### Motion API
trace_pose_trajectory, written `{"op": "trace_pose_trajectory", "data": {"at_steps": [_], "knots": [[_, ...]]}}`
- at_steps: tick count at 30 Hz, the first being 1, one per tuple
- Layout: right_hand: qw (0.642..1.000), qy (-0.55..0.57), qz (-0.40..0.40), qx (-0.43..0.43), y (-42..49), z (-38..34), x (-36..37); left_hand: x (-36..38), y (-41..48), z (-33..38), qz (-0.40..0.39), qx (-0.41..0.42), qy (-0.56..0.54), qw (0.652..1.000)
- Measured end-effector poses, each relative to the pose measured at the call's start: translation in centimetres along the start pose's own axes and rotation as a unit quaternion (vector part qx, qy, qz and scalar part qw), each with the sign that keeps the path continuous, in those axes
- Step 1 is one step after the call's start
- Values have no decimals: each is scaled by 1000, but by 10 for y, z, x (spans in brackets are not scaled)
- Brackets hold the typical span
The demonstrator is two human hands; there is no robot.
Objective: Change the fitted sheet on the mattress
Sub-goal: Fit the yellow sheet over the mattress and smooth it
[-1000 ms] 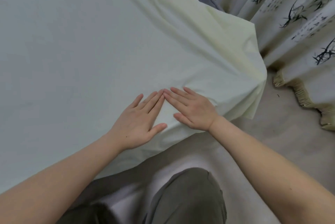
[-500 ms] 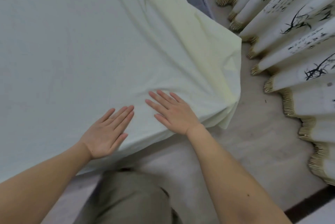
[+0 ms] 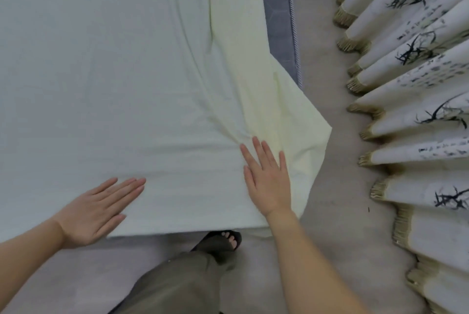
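Pressing flat on the sheet (image 3: 114, 85), both hands lie with fingers straight: left hand (image 3: 97, 212) near the edge, right hand (image 3: 267, 181) at the mattress (image 3: 281, 16) corner.

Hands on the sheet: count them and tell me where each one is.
2. The left hand lies flat, fingers straight, at the near edge of the sheet; the right hand lies flat by its draped corner on the curtain side. No others show.

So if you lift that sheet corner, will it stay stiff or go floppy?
Probably floppy: the sheet hangs limp off the mattress and creases beside the right hand. Likely light too, as thin fabric folding this finely usually is.
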State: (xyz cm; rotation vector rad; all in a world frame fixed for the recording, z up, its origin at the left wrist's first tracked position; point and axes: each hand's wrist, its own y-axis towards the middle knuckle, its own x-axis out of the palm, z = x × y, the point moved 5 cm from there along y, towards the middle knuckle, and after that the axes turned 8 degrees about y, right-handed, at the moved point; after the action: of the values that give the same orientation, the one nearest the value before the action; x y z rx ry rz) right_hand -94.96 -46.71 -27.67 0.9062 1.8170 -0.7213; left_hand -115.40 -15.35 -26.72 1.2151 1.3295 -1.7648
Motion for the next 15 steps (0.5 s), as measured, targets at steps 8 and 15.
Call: {"op": "trace_pose_trajectory", "data": {"at_steps": [8, 15], "knots": [[997, 78, -7, 8, 5, 4, -6, -6, 41, 88, 2, -391, -208, 896], [997, 67, -25, -6, 6, 4, 6, -12, 62, 99, -74, -462, -168, 868]]}}
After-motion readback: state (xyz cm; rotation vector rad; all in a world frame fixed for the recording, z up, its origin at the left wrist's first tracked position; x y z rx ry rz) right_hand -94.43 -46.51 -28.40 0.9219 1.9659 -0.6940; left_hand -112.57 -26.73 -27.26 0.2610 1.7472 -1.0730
